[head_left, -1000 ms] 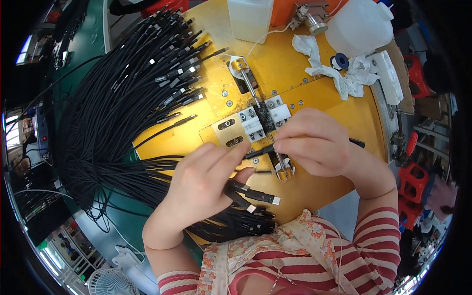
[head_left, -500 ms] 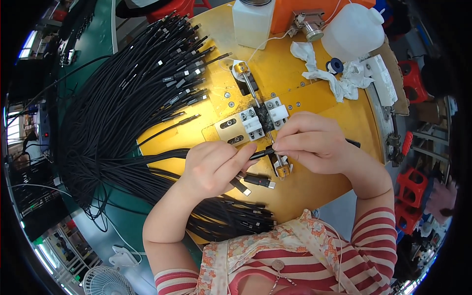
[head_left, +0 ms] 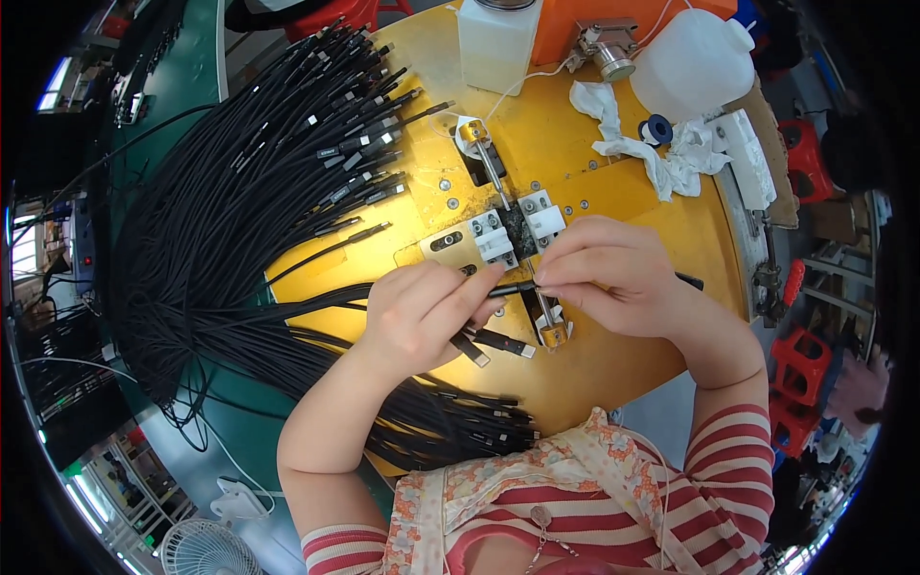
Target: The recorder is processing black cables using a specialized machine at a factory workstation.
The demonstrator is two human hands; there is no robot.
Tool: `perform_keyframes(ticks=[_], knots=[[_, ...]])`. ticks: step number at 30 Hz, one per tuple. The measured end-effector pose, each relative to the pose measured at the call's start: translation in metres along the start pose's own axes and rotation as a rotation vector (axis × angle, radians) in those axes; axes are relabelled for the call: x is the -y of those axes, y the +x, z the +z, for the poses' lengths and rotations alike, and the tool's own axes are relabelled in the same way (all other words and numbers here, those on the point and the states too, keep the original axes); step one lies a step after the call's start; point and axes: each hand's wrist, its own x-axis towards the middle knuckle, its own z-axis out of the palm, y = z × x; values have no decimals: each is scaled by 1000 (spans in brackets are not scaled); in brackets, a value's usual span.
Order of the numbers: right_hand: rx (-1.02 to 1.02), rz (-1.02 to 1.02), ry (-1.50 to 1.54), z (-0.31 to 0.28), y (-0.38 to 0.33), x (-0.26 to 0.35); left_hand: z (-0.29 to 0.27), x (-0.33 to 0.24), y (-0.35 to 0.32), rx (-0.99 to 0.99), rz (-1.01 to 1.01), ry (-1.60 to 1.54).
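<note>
My left hand (head_left: 414, 314) is closed around several black USB cables. Two of their connectors (head_left: 508, 343) poke out below its fingers. From its fingertips a black cable end (head_left: 512, 289) reaches to my right hand (head_left: 613, 278), which pinches the tip between thumb and forefinger. A dark rod-like end (head_left: 689, 281) sticks out past the right hand; its kind is hidden. Both hands are just in front of a fixture with two white blocks (head_left: 493, 241). A metal pin with a brass end (head_left: 554, 332) lies below the pinched tip.
A large bundle of black cables (head_left: 211, 192) fans over the left side, with more connectors (head_left: 479, 422) near my apron. At the back stand a square translucent bottle (head_left: 495, 48) and a white jug (head_left: 692, 62). Crumpled tissue (head_left: 685, 158) and a dark spool (head_left: 655, 129) lie right.
Both hands stay in nearly the same place. The left hand and the connectors below it have shifted slightly, and the cable end between the hands now lies a little flatter.
</note>
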Motion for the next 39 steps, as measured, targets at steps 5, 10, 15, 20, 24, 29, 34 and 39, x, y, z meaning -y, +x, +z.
perform_keyframes(ticks=[5, 10, 15, 20, 24, 29, 34, 39], knots=[[-37, 62, -112, -3, 4, -15, 3, 4, 0, -2, -19, 42], [-55, 176, -135, 1, 10, -25, 0, 1, 3, 180, -86, 156], [-72, 106, -228, 3, 10, -26, -1, 2, 4, 263, -128, 188], [4, -12, -504, 0, 9, -18, 3, 2, 3, 244, -135, 184], [31, -22, -570, 1, 8, -10, 3, 1, 3, 218, -158, 139], [40, -40, -624, 2, 6, -10, 4, 1, 3, 204, -147, 158], [45, -68, -671, 1, 6, -8, 5, 2, 1, 186, -140, 165], [62, -83, -694, -1, 6, -9, 5, 1, 2, 176, -159, 163]])
